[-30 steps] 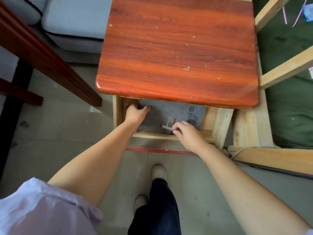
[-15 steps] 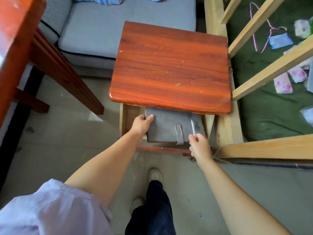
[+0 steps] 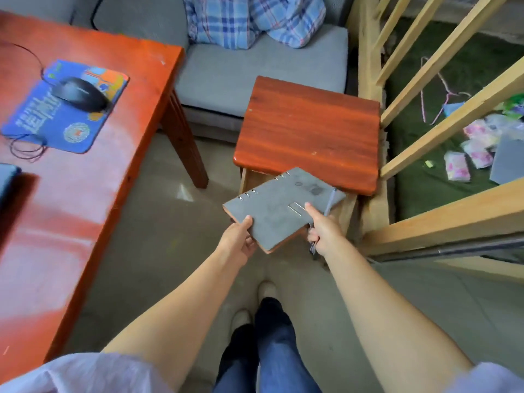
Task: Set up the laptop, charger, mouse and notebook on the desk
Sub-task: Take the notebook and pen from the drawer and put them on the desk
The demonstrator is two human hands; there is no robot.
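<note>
Red desk (image 3: 119, 177) sitting left, small side table (image 3: 309, 131) ahead.
Both hands are carrying the grey notebook (image 3: 280, 208) level, off the desk: left hand (image 3: 241, 239) pinching the near corner, right hand (image 3: 320, 228) clamping the edge plus a pen (image 3: 330, 201). Mouse (image 3: 79, 93) resting on its pad.

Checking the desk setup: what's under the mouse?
The mouse sits on a blue printed mouse pad on the red desk. The pad's print directly beneath it is covered.
</note>
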